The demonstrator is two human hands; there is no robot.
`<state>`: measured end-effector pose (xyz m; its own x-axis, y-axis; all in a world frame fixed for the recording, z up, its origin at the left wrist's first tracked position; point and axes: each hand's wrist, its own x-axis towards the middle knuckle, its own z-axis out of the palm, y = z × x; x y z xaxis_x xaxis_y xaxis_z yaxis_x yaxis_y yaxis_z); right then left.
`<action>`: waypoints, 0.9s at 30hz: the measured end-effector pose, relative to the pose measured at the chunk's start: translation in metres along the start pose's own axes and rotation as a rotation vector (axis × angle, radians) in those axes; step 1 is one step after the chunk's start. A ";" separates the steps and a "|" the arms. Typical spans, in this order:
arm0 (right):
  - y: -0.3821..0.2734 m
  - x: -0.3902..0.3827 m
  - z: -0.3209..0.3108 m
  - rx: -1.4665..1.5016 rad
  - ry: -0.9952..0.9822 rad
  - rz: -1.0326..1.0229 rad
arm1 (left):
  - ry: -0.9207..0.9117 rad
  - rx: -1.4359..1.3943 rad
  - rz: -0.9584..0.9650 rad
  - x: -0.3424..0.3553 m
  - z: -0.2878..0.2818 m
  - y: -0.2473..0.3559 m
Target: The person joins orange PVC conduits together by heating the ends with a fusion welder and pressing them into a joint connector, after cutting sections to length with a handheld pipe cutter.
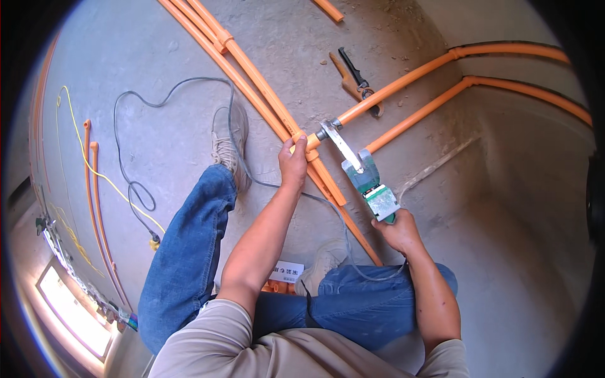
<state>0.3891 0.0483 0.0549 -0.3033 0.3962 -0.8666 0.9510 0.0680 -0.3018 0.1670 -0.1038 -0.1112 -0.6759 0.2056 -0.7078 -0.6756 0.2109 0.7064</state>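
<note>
My left hand (pixel 293 162) is closed around an orange tee fitting (pixel 307 143) on a long diagonal orange pipe (pixel 258 88). My right hand (pixel 397 230) grips the handle of a green pipe-welding tool (pixel 368 186), whose silver heating plate (pixel 340 145) sits between the tee's side branch and the end of an upper orange pipe (pixel 403 82) that runs to the right wall. A lower orange pipe (pixel 428 113) runs parallel, its end beside the tool's body. A grey cord (pixel 264 184) crosses the floor under my arms to the tool.
Pipe cutters (pixel 353 79) lie above the junction. Loose orange pipes (pixel 94 183) and yellow wire (pixel 85 142) lie at left. A box of orange fittings (pixel 280 280) is between my legs. The wall (pixel 517 31) bounds the right; a thin strip (pixel 441 160) lies near it.
</note>
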 end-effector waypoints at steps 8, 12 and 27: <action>0.001 -0.002 -0.001 -0.030 0.000 0.000 | -0.079 -0.016 -0.117 -0.006 0.000 0.019; -0.001 -0.002 0.000 0.000 0.024 -0.011 | -0.121 0.003 -0.214 0.001 -0.001 0.027; -0.008 -0.003 -0.003 -0.041 0.024 0.009 | -0.157 -0.180 -0.127 0.008 0.013 0.004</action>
<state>0.3824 0.0496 0.0607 -0.2937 0.4190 -0.8591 0.9555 0.1019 -0.2770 0.1630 -0.0894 -0.1140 -0.5381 0.3367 -0.7727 -0.8031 0.0736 0.5913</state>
